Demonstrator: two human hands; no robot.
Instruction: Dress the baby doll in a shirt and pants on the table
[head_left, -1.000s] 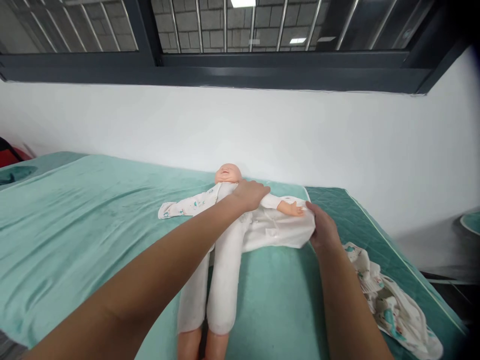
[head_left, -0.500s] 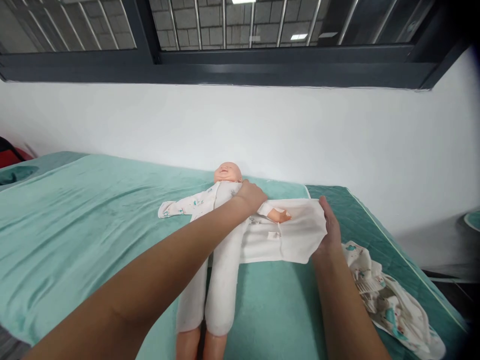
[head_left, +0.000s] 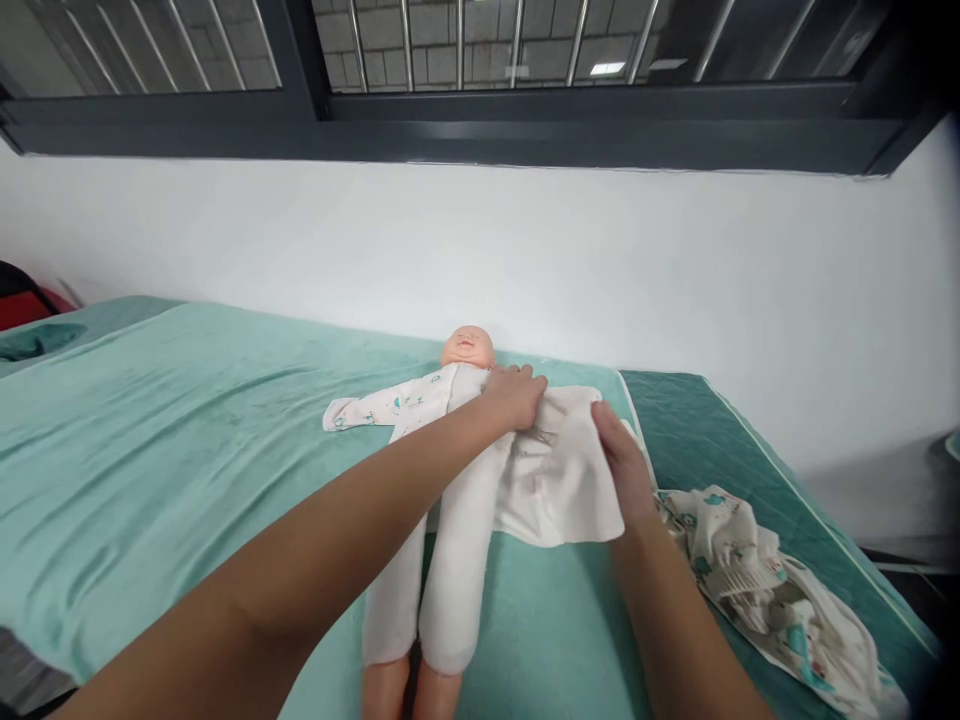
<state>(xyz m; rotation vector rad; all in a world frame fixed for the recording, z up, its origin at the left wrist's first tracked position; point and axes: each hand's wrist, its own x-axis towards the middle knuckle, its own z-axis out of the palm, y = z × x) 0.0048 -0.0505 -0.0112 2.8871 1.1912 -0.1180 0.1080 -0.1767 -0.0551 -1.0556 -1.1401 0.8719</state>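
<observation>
A baby doll [head_left: 466,345] lies on its back, head toward the wall, wearing white leggings [head_left: 454,590] and one patterned white sleeve [head_left: 401,402] of a baby shirt. My left hand [head_left: 519,395] reaches across its chest with the fingers curled over the doll's arm on the right side. That arm's end is hidden behind the cloth. Between my two hands spreads the open front flap [head_left: 562,480] of the shirt, its plain white inner side showing. My right hand [head_left: 626,455] pinches the flap's outer edge, lifting it off the bed.
A light green blanket [head_left: 187,430] covers the bed, with a darker green quilted cover [head_left: 675,420] on the right. Crumpled patterned baby clothing [head_left: 780,600] lies beside my right forearm. Behind the bed stand a white wall [head_left: 450,240] and a barred window [head_left: 487,45].
My right hand has drawn the shirt flap left and inward, so it now covers the doll's hand that showed before. My left hand stays at the doll's arm.
</observation>
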